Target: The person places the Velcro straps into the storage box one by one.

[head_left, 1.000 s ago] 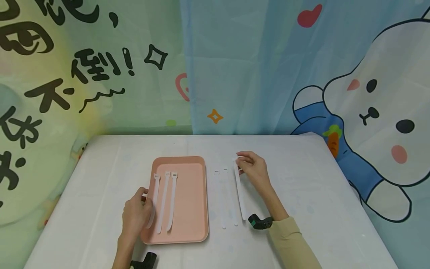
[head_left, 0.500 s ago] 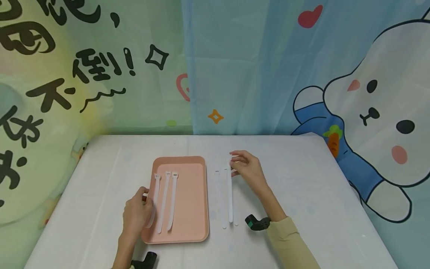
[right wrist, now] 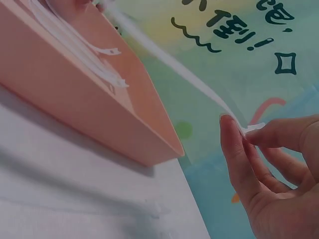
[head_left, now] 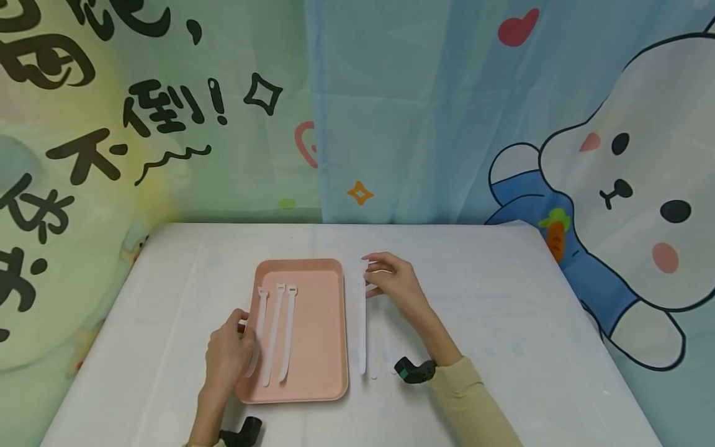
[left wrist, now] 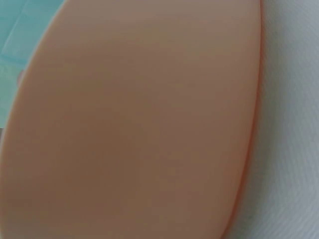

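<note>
In the head view my left hand (head_left: 228, 347) grips the left rim of a pink tray (head_left: 321, 347), whose outer wall fills most of the left wrist view. Several white cable ties (head_left: 287, 332) lie lengthwise in its left half, slotted heads toward the far end. My right hand (head_left: 396, 285) pinches another white cable tie (head_left: 362, 338) by its head end, between thumb and fingertips. This strip hangs just right of the tray, apart from it. In the right wrist view the held cable tie (right wrist: 174, 64) stretches away above the tray.
White cable ties lie on the white-covered table (head_left: 503, 323) under my right hand; their tail ends (head_left: 374, 377) barely show against the cloth. A printed curtain (head_left: 413, 112) stands behind the table's far edge. A dark wrist camera (head_left: 415, 370) sits on my right wrist.
My right hand has moved left with the pinched cable tie, bringing it over the ties on the table and closer to the tray. My left hand stays at the tray's rim.
</note>
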### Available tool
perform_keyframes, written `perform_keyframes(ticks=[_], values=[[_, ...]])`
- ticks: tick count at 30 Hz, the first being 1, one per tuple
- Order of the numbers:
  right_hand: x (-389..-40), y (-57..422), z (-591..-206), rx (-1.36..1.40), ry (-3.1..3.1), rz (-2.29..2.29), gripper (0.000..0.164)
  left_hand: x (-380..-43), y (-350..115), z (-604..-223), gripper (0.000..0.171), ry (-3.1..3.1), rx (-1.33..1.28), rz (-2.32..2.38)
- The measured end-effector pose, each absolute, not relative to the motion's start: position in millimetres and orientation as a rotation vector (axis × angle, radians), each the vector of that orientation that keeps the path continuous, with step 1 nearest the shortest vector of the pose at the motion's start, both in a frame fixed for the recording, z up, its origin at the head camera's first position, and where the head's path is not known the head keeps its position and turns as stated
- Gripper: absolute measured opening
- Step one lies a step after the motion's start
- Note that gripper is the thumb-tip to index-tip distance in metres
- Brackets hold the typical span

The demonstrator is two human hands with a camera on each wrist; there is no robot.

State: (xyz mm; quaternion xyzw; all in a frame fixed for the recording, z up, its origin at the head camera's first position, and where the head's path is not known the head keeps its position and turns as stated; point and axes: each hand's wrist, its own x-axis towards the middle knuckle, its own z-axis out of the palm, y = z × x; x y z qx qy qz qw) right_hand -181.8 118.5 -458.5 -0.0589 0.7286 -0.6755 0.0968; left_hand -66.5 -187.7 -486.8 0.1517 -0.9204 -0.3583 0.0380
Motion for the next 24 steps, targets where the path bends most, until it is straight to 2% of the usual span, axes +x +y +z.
perform_keyframes(ticks=[12,24], values=[[-181,90,-455,-0.144,2.115,-2.024,0.031,-67,-187,-490,0.026,-2.82,0.477,-1.095],[-179,62,-467,-0.117,2.039,-2.046,0.026,-67,-187,-491,0.025,-2.812,0.483,-1.088]])
